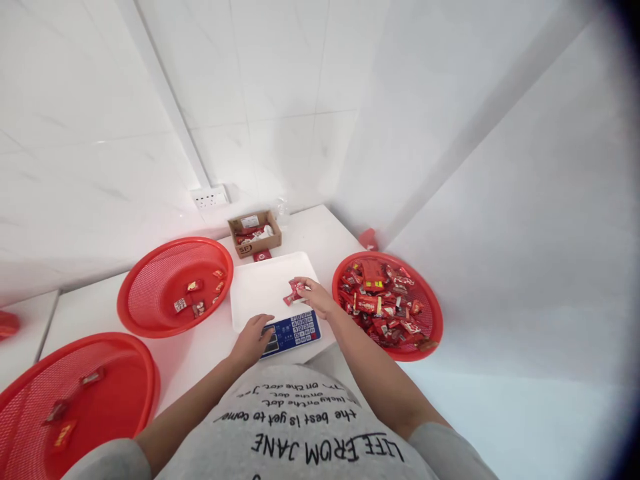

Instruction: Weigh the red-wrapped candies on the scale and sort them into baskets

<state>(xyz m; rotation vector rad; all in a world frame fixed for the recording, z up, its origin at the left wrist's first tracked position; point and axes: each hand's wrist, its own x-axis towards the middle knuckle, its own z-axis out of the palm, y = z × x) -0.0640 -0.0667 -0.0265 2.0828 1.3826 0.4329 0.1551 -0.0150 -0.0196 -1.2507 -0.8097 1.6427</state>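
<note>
A white weighing scale (pixel 265 280) with a blue keypad panel (pixel 303 328) stands on the table in front of me. My right hand (pixel 316 298) pinches a red-wrapped candy (pixel 294 292) just over the scale's pan. Whether the candy touches the pan, I cannot tell. At the front left corner of the scale is my left hand (pixel 253 341), its fingers apart and nothing in them, partly covering the display. To the right, a red basket (pixel 436 313) holds a heap of wrapped candies (pixel 373 303).
Left of the scale, a red basket (pixel 137 303) holds several small packets. Nearer me sits another red basket (pixel 145 373) with a few packets. Behind the scale is a small cardboard box (pixel 260 247) of red packets. A wall socket (pixel 209 197) is above the table.
</note>
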